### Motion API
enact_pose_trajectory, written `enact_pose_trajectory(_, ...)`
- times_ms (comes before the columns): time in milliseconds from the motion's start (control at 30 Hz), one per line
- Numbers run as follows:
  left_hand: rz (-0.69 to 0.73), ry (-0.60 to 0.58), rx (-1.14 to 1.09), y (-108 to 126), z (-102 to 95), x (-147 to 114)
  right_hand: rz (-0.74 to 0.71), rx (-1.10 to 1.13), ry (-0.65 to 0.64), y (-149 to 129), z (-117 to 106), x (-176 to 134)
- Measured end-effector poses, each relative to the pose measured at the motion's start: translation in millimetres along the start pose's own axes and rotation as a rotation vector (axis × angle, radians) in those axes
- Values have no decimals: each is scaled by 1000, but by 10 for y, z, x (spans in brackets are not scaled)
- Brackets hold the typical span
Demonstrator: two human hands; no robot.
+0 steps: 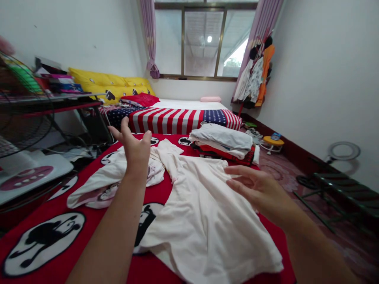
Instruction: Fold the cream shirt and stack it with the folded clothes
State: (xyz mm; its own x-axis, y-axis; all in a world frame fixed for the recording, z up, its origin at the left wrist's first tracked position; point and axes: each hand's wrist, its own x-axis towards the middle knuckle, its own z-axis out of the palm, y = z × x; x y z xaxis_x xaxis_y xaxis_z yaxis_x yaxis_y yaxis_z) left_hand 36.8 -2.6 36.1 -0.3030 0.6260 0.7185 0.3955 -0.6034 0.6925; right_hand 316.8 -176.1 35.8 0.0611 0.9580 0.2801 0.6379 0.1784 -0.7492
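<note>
Far left: a fan beside a cluttered worktop. Left hand, fingers spread wide and empty, raised above a crumpled white garment. Centre: cream shirt spread flat on the red bed cover. Right hand, fingers loosely extended, holds nothing and hovers at the shirt's right edge, possibly touching. Beyond it, a folded clothes stack.

the cream garment hides part of the red blanket beneath it, and the left forearm covers one black-and-white print. both forearms run off the bottom edge. a fan at the left edge is cut off and blurred. lettering on the folded stack is too small to read.
</note>
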Motion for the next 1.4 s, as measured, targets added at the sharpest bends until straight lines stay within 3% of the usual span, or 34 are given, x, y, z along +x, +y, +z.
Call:
enact_pose_trajectory(67,57,103,30,80,26,-17,-18,-65,-65,49,126,20)
enact_pose_trajectory(133,71,69,11,164,106,-67,-43,-216,-80,179,315,64)
enact_pose_trajectory(200,53,-110,-11,224,254,-201,-35,-406,-107,353,541,106)
enact_pose_trajectory(300,92,-512,56,200,557,-601,17,-626,-199,580,846,124)
enact_pose_trajectory(400,168,-860,361,21,813,-1095,18,-712,-233,698,1004,104)
enact_pose_trajectory(500,232,-1024,587,-178,917,-1411,22,-736,-231,735,1035,97)
enact_pose_trajectory(967,280,-948,689,-243,950,-1494,14,-705,-179,806,1050,97)
enact_pose_trajectory(1400,286,-947,720,-251,979,-1488,3,-711,-160,837,1064,110)
